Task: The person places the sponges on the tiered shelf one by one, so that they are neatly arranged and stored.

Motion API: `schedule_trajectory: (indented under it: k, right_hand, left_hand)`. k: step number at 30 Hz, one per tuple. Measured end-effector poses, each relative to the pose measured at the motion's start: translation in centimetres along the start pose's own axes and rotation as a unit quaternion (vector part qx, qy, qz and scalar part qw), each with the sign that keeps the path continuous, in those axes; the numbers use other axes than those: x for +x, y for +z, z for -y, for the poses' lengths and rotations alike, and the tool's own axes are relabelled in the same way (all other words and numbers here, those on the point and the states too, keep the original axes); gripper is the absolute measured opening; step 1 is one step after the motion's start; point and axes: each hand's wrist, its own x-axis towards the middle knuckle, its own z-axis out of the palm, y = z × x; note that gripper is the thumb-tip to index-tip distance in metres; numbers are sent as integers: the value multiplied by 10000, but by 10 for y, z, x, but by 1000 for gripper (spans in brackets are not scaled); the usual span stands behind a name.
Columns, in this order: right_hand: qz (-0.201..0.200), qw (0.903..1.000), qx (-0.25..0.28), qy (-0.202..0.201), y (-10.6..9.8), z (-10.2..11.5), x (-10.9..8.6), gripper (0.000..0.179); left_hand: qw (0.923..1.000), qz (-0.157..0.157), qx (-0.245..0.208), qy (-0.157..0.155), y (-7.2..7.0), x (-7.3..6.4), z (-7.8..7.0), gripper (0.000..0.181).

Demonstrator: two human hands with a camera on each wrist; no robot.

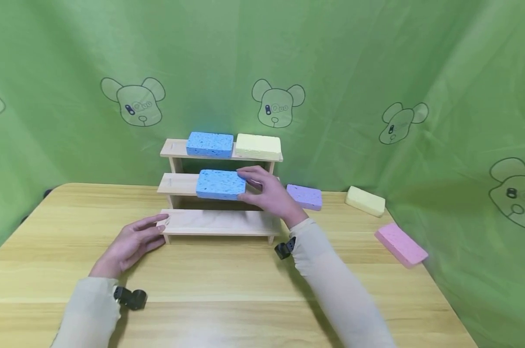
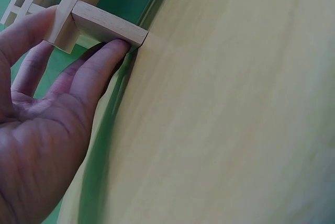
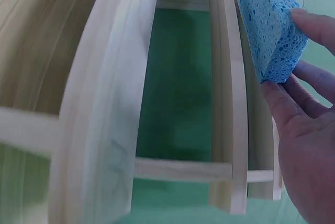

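My right hand (image 1: pixel 273 195) pinches a blue sponge (image 1: pixel 221 184) by its right end, thumb in front and fingers behind. In the head view this sponge is over the middle tier of a three-step wooden shelf (image 1: pixel 219 222); the right wrist view shows the sponge's (image 3: pixel 272 30) pitted surface between thumb and fingers. My left hand (image 1: pixel 134 241) grips the left end of the shelf's lowest board, and the left wrist view has its fingers against the wooden leg (image 2: pixel 110 22). Another blue sponge (image 1: pixel 209 144) and a pale yellow sponge (image 1: pixel 258 146) lie side by side on the top tier.
Right of the shelf, a purple sponge (image 1: pixel 305 196) lies on the wooden table (image 1: pixel 227 299), partly behind my right hand. Farther right lie a second pale yellow sponge (image 1: pixel 365 201) and a pink sponge (image 1: pixel 401 245) near the table's edge. A green curtain (image 1: pixel 332 58) hangs behind.
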Motion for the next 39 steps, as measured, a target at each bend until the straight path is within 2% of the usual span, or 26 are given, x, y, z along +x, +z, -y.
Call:
schedule_trajectory:
  k: [10,24,35,39]
  right_hand:
    - [-54,9974,-690,175,17,5,15,59]
    - [-70,9973,-645,350,32,-1,30,57]
    - [35,9947,-850,581,33,0,33,57]
    - [7,9959,-733,529,30,0,29,62]
  left_hand:
    - [10000,-57,31,-58,0,0,0,55]
    - [10000,-23,-69,50,1,0,0,50]
    - [10000,-66,51,-29,2,0,1,53]
    - [10000,-44,3,-14,1,-1,0,53]
